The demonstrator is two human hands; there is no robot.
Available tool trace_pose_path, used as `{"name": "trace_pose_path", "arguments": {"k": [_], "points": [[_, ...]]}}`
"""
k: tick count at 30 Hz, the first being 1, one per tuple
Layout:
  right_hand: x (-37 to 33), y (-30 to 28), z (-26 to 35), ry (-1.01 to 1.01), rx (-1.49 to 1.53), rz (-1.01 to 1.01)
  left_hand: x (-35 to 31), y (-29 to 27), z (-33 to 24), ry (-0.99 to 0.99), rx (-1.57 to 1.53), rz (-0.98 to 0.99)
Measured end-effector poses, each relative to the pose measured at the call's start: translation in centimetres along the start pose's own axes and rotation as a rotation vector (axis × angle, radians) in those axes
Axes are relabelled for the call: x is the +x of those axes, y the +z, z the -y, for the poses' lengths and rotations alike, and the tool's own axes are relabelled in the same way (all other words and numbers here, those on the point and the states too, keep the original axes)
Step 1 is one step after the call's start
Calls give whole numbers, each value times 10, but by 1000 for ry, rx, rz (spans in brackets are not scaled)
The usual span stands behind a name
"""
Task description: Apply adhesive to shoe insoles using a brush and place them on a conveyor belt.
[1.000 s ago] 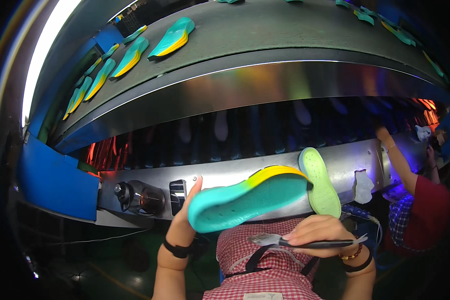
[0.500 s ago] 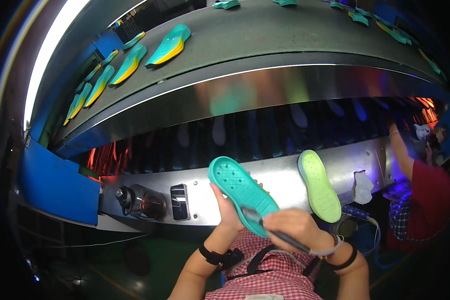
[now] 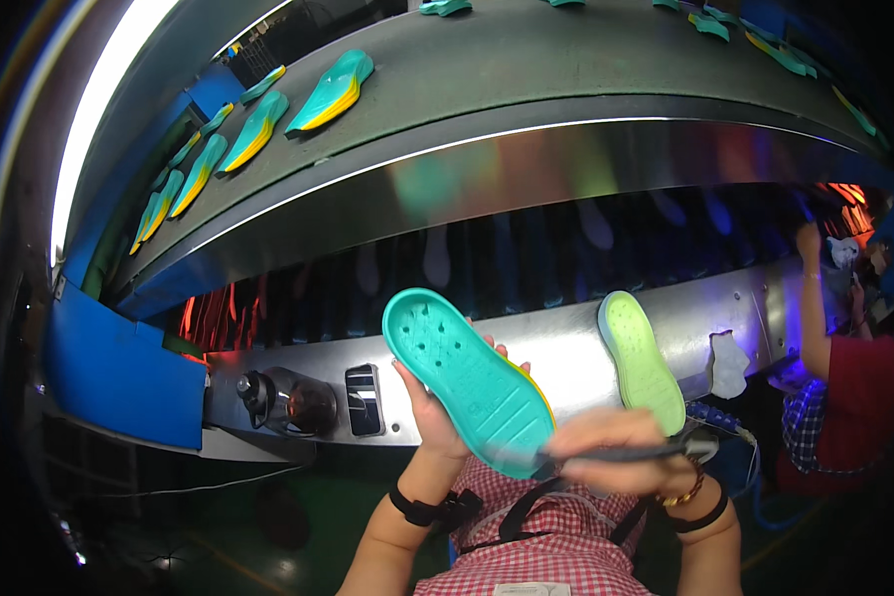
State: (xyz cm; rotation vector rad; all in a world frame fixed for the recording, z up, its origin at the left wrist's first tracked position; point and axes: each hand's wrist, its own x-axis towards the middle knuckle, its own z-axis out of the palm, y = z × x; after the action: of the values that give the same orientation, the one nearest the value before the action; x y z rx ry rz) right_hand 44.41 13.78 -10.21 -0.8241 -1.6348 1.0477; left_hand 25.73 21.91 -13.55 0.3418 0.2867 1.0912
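Observation:
A teal shoe sole [image 3: 472, 382] with a yellow side edge lies tilted in my left hand [image 3: 435, 425], its hollow side with small holes facing up. My thumb shows along its left edge and fingertips show past its right edge. My right hand [image 3: 611, 437], blurred by motion, grips a dark-handled brush [image 3: 666, 453] near the sole's lower end. The brush tip is smeared over the sole's surface. Beside my right hand, a pale green sole [image 3: 641, 363] lies on the metal ledge [image 3: 566, 363].
A dark bottle [image 3: 303, 402] and a phone [image 3: 365, 400] stand left on the ledge. A crumpled white cloth [image 3: 728, 365] lies right. Beyond, a conveyor belt [image 3: 526, 70] carries several teal and yellow soles [image 3: 333, 91]. A co-worker in a red top [image 3: 859, 397] reaches in at right.
The teal sole has moved slightly left and up and faces me more fully. My right hand has moved right and slightly down with the brush, whose handle now lies more level.

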Motion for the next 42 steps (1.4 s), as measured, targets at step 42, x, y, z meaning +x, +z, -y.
{"name": "trace_pose_path", "arguments": {"k": [42], "points": [[4, 1, -4, -129, 7, 225, -3, -2, 0, -212, 5, 96]]}}
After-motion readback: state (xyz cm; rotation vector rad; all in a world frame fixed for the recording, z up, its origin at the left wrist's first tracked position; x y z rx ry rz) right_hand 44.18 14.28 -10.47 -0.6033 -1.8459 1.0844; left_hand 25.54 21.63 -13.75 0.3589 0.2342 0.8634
